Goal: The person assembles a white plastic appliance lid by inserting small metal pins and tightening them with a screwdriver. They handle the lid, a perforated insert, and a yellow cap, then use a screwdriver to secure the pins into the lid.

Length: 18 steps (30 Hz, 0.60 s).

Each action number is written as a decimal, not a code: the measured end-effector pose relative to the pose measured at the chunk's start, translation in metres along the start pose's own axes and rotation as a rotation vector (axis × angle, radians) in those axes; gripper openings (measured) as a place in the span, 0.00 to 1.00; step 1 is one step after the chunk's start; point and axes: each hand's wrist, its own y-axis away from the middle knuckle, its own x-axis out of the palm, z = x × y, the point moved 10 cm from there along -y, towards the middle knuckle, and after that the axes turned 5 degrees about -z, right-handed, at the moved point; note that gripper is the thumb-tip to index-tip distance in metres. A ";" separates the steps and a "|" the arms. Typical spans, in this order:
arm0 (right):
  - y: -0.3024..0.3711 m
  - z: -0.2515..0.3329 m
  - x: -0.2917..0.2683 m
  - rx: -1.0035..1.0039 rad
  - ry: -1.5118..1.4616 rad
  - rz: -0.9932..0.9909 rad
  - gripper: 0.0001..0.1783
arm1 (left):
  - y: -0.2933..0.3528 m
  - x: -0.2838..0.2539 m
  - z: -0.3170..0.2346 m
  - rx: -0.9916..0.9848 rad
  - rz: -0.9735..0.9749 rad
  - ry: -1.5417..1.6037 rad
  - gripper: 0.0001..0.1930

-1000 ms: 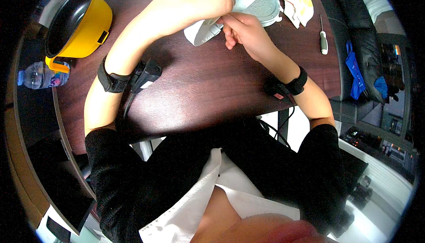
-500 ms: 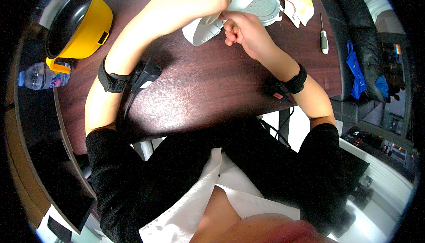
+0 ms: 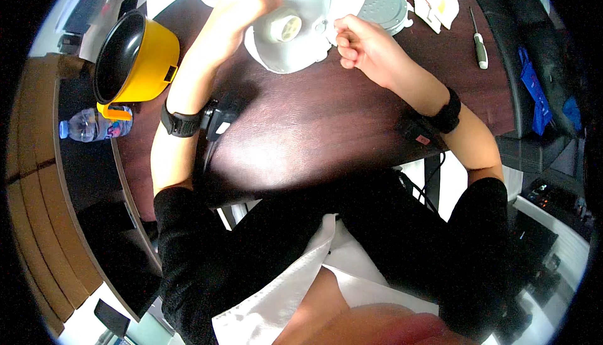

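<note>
Across the table [image 3: 282, 122], we see the shell [image 3: 295, 53] between our left hand [image 3: 242, 12] and our right hand [image 3: 370, 50]. A small round part [image 3: 289, 28] sits inside it. To our left is the pot [image 3: 149, 69], with the bottle [image 3: 94, 125] nearer us. Right of the shell come the lid [image 3: 386, 7], then the scrap [image 3: 438, 3], then the screwdriver [image 3: 480, 50]. Past the table's right edge, we see the strap [image 3: 534, 97] on the seat [image 3: 512, 12].

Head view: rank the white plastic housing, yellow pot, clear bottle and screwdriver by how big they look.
1. White plastic housing and yellow pot: unsure which looks larger; the housing runs off the top edge and the left hand covers part.
2. Clear bottle
3. Screwdriver
</note>
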 end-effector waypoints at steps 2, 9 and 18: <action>0.008 0.021 -0.012 -0.194 0.190 0.004 0.08 | -0.003 0.002 0.001 0.013 0.072 -0.019 0.20; 0.049 0.069 0.001 -0.846 0.943 0.071 0.07 | -0.008 0.002 0.019 -0.139 -0.091 0.082 0.36; 0.053 0.072 0.012 -1.083 1.142 0.151 0.05 | -0.007 -0.012 0.008 -0.115 -0.207 0.128 0.37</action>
